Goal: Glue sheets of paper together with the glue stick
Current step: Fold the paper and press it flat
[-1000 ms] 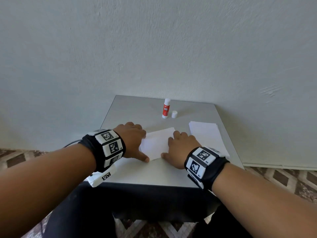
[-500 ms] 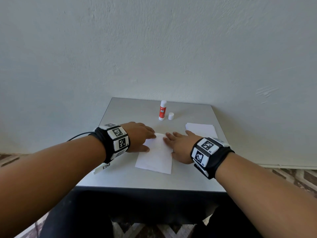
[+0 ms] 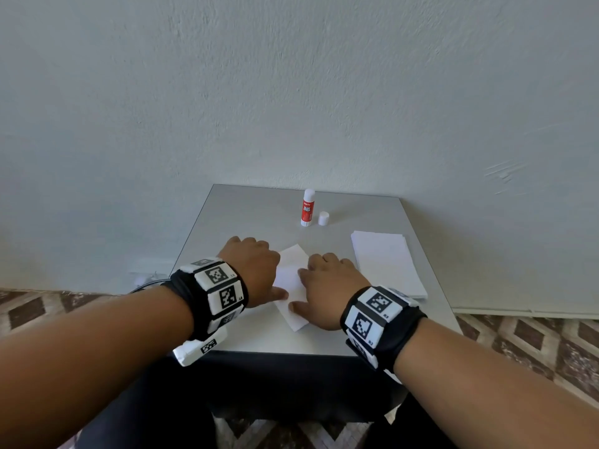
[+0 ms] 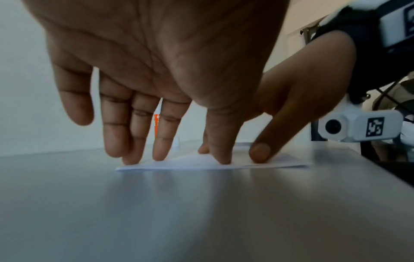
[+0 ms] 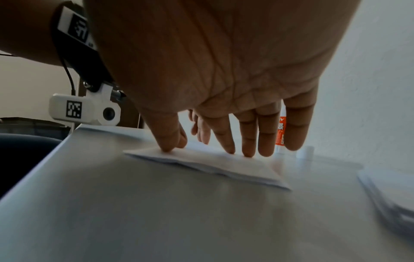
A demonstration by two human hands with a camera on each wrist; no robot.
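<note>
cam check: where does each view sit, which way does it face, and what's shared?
Head: looks forward and down at the table; both forearms, left hand and right hand show, on the paper.
Left wrist: low under the palm, looks along the fingers; the right hand shows too.
Right wrist: the same, mirrored; paper stack at right.
Shared: all three see the paper and the glue stick.

Small grey surface (image 3: 246, 215) against pale rough-plastered wall (image 3: 291, 92); scuff marks on wall at right. Floor (image 3: 534, 338) brown-and-white diamond-patterned. Soft, even light.
</note>
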